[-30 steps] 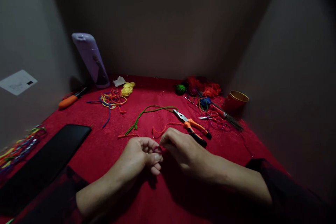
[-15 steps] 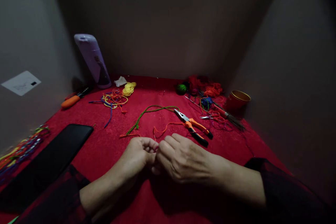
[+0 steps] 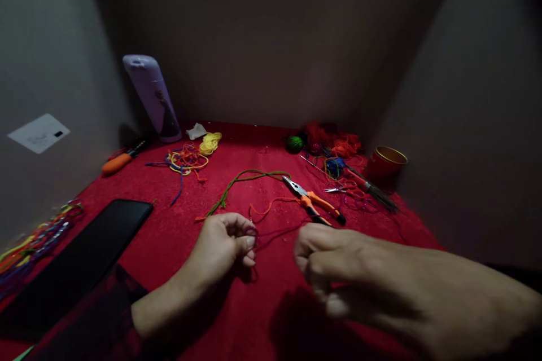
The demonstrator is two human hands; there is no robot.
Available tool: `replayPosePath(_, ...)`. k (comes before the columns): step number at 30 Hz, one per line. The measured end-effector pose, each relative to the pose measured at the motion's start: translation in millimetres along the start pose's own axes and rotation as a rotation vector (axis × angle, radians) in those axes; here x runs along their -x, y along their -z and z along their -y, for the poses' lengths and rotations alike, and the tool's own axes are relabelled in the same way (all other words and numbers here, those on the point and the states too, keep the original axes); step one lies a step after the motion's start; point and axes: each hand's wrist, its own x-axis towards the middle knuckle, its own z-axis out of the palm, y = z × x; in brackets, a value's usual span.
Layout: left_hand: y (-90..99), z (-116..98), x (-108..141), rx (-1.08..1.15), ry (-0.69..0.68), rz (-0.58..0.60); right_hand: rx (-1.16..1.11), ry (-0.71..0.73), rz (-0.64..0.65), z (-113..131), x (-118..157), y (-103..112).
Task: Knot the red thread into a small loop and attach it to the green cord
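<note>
2 hands now apart (dark thread between), together earlier

A lane of table runs forward between left hand and right hand, crossed by thread, red cord and green cord; pliers obstruct just beyond the right hand.

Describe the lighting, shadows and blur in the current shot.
Head view: dim light, with the back wall sinking into gloom; head view: the right hand looks slightly soft, with dark shadow below it on the red cloth; head view: the pliers look fairly sharp.
</note>
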Motion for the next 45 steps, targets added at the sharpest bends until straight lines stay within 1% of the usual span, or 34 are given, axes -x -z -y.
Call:
replayPosePath(1,0.4,-1,0,0.009,0.005,0.005,-0.037,-0.013,-0.077,-3,5,2)
replayPosePath(3,0.0,-3,1,0.025,0.032,0.03,-0.03,-0.047,-0.278,-11,8,0)
replayPosePath(4,-0.5,-3,2,0.026,0.047,0.043,0.01,-0.061,-0.362,-15,6,-5)
replayPosePath(5,-1.1,-2,2,0.028,0.06,0.053,0.065,-0.066,-0.418,-20,0,-13)
replayPosePath(7,-1.7,-1,3,0.042,0.067,0.07,0.205,-0.022,-0.451,-28,-16,-34)
replayPosePath(8,-1.6,-1,3,0.051,0.062,0.083,0.282,0.018,-0.454,-32,-25,-46)
replayPosePath(10,-0.5,1,2,0.079,0.042,0.099,0.429,0.099,-0.51,-38,-42,-69)
replayPosePath(12,1.3,2,0,0.098,0.032,0.107,0.511,0.186,-0.57,-41,-54,-85)
replayPosePath(13,2.0,3,-1,0.101,0.03,0.101,0.508,0.212,-0.586,-41,-57,-89)
replayPosePath(14,2.5,3,-2,0.102,0.028,0.09,0.467,0.222,-0.583,-40,-59,-90)
replayPosePath(16,2.6,4,-3,0.096,0.031,0.083,0.288,0.189,-0.514,-34,-57,-85)
replayPosePath(19,1.7,4,-3,0.09,0.03,0.08,-0.095,0.104,-0.315,-19,-45,-67)
replayPosePath(20,1.5,3,-3,0.081,0.025,0.075,-0.19,0.075,-0.265,-15,-40,-61)
replayPosePath(22,1.3,2,-3,0.059,0.013,0.051,-0.274,0.012,-0.233,-8,-30,-51)
replayPosePath(24,1.2,1,-2,0.044,0.01,0.033,-0.242,-0.046,-0.284,-7,-22,-45)
replayPosePath(27,0.5,-1,0,0.052,0.008,0.022,-0.078,-0.112,-0.48,-12,-16,-46)
replayPosePath(29,-0.1,-2,2,0.054,0.006,0.029,0.076,-0.152,-0.574,-18,-17,-52)
replayPosePath(30,-0.4,-3,3,0.054,0.005,0.035,0.149,-0.164,-0.591,-21,-19,-57)
replayPosePath(32,-0.7,-4,3,0.053,0.001,0.045,0.247,-0.166,-0.572,-23,-24,-68)
replayPosePath(34,-0.6,-4,4,0.056,0.0,0.047,0.302,-0.125,-0.575,-23,-32,-80)
replayPosePath(37,0.3,-4,4,0.061,-0.002,0.045,0.396,-0.051,-0.634,-23,-42,-93)
replayPosePath(39,0.9,-3,4,0.062,-0.012,0.042,0.457,-0.052,-0.665,-25,-47,-98)
replayPosePath(41,1.3,-2,4,0.049,-0.015,0.036,0.451,-0.048,-0.688,-29,-49,-99)
replayPosePath(42,1.3,-1,3,0.041,-0.01,0.037,0.409,-0.021,-0.698,-30,-49,-99)
replayPosePath(44,1.2,0,3,0.028,-0.005,0.045,0.245,0.063,-0.678,-30,-48,-95)
replayPosePath(45,1.0,0,2,0.027,-0.008,0.05,0.134,0.097,-0.636,-27,-47,-91)
